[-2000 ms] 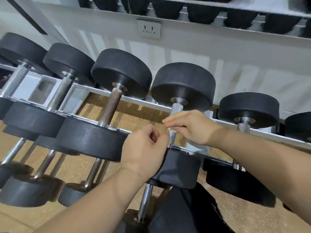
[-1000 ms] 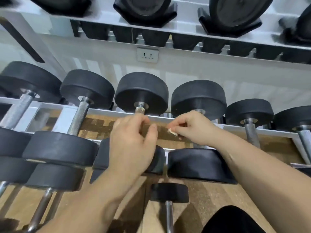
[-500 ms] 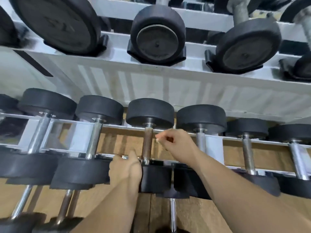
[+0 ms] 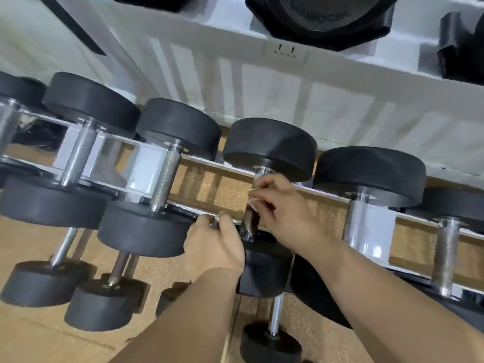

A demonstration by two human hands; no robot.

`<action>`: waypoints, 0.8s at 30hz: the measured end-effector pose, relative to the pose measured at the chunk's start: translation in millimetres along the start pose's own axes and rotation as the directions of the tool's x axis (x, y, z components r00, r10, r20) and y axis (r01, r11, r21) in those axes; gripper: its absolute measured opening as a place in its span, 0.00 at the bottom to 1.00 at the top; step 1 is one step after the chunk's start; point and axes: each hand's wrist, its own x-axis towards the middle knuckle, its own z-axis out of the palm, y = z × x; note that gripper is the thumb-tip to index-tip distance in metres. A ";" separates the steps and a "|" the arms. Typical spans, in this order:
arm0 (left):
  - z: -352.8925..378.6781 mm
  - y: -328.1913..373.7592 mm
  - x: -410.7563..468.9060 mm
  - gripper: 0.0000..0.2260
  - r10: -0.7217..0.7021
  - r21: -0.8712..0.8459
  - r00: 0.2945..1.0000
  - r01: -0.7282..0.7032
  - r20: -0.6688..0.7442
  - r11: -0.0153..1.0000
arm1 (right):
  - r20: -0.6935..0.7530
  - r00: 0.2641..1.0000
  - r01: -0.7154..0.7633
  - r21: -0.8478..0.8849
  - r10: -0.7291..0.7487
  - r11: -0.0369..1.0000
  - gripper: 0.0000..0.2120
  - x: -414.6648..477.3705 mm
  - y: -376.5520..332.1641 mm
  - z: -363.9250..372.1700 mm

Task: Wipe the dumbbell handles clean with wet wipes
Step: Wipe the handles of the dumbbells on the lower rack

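A row of black rubber-headed dumbbells lies on a white two-rail rack. The middle dumbbell has a dark, rusty handle. My right hand pinches a small crumpled wet wipe against the upper part of that handle. My left hand is just left of the handle's near end, with its fingers curled over the rack's front rail. The dumbbell's near head is partly hidden behind my left wrist.
Chrome-handled dumbbells flank the middle one on the left and right. Smaller dumbbells lie on a lower tier above the tan floor. An upper shelf with hexagonal weights overhangs. A wall socket is behind.
My right hand left the chrome handle to the right and brought the wipe onto the rusty handle. My left hand dropped from mid-air to the front rail. The view tilted up, then back down.
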 end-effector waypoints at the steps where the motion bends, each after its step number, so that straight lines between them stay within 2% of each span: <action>1: -0.2 -0.4 0.1 0.29 -0.002 -0.006 1.000 0.002 0.004 1.000 | 0.005 1.000 -0.029 0.007 0.029 1.000 0.09 3.4 -1.6 1.8; 4: -0.8 -0.8 1.0 0.30 -0.012 -0.029 1.000 0.012 0.000 1.000 | 0.007 0.995 -0.104 0.048 0.104 0.993 0.10 7.3 -6.5 4.0; 8: -2.0 1.9 -2.4 0.23 0.030 -0.052 1.000 -0.030 -0.007 0.998 | 0.022 0.995 -0.099 -0.022 0.099 0.995 0.11 4.4 -4.3 11.8; 15: -3.1 2.5 -1.7 0.21 -0.027 -0.021 1.000 0.027 0.007 0.999 | -0.158 0.987 -0.024 -0.165 -0.003 0.986 0.08 19.5 8.3 17.4; 21: -1.9 1.5 -3.3 0.27 -0.036 -0.031 0.999 0.036 -0.014 0.999 | -0.036 0.998 0.040 -0.222 -0.049 0.974 0.05 0.8 12.3 11.8; 24: -1.0 2.8 -2.8 0.29 -0.031 -0.035 0.999 0.030 -0.032 0.999 | 0.036 0.997 0.072 -0.193 -0.066 0.979 0.03 -6.3 18.2 13.5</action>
